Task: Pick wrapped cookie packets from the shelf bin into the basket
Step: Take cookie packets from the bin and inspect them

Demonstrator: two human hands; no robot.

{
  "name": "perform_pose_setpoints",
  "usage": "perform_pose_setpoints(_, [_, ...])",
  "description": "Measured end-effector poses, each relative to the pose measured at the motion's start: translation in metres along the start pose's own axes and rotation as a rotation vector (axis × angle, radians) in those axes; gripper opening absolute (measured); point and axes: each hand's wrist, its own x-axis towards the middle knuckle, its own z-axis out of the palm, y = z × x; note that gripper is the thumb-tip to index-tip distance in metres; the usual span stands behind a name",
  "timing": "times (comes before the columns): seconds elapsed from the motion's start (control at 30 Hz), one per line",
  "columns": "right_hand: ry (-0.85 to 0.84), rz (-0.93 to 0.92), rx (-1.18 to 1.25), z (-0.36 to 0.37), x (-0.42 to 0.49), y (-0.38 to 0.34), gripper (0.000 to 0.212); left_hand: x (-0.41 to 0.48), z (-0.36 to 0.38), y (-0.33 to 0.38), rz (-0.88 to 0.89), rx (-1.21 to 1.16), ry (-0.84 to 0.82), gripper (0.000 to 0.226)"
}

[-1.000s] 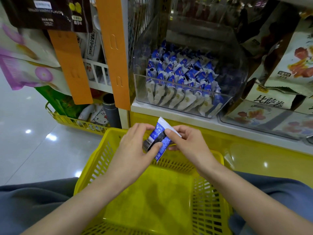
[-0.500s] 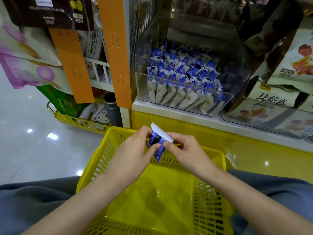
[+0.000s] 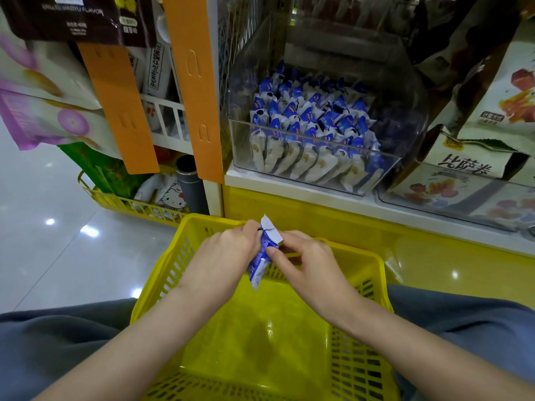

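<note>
1. Packet (image 3: 262, 263) has turned since a second ago: now hangs end-down over the basket (image 3: 208, 219).
2. Fingers of left hand (image 3: 228, 250) and right hand (image 3: 307, 261) pinch it.
3. Release pending, I judge; bin (image 3: 405, 111) holds more.

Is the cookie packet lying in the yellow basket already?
No, the left hand and right hand hold the packet up above the basket.

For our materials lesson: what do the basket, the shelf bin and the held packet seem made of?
Basket: yellow moulded plastic, glossy, slotted walls. Shelf bin: clear rigid plastic, perhaps acrylic; see-through, reflective. Packet: thin shiny film, likely plastic; crimped zigzag edge.
</note>
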Motion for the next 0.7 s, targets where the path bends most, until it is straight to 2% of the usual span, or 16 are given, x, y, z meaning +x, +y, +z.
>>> perform_pose_setpoints(0.13, [-0.004,0.049,0.105,0.0021,0.0005,0.0001,0.014,-0.0003,-0.0035,0.0004,0.027,0.023,0.034,0.011])
perform_pose_setpoints(0.27, [-0.064,0.159,0.348,0.0031,0.0010,-0.0056,0.029,-0.0013,-0.0041,0.0017,-0.030,-0.310,0.139,0.021])
perform_pose_setpoints(0.4, [-0.030,0.195,0.343,0.0003,0.0070,-0.0039,0.041,-0.0012,-0.0033,0.0024,-0.057,-0.487,0.202,0.033])
perform_pose_setpoints(0.5, [-0.008,0.203,0.325,-0.0008,0.0088,-0.0025,0.044,-0.0001,-0.0011,0.0023,-0.063,-0.516,0.242,0.028])
perform_pose_setpoints(0.57, [0.017,0.190,0.305,-0.0004,0.0082,-0.0016,0.040,-0.0003,0.0018,0.0049,-0.081,-0.533,0.213,0.014])
perform_pose_setpoints(0.7, [0.011,0.190,0.290,0.0016,0.0077,0.0011,0.038,0.0003,0.0047,0.0077,-0.127,-0.554,0.141,0.034])
